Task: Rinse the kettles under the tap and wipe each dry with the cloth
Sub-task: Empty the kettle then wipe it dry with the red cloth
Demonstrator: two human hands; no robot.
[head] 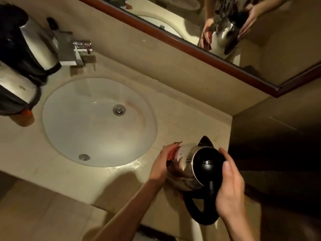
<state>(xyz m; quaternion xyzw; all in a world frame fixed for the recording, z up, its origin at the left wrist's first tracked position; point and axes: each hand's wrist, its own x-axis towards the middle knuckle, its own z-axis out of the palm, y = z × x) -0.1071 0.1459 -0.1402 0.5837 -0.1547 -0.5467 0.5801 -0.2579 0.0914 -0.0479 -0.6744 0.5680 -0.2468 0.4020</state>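
Head view is showing the left hand (162,160) pressing the cloth (171,153) against the kettle (189,164), right hand (229,186) steadying with straight, unclenched fingers, risking a slip.

A bathroom: round basin (99,122) sunk in a beige counter (182,80), chrome tap (81,51), wood-framed mirror (217,54).

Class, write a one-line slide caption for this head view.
Left hand presses a red cloth to a steel kettle; right hand steadies it beside the sink.
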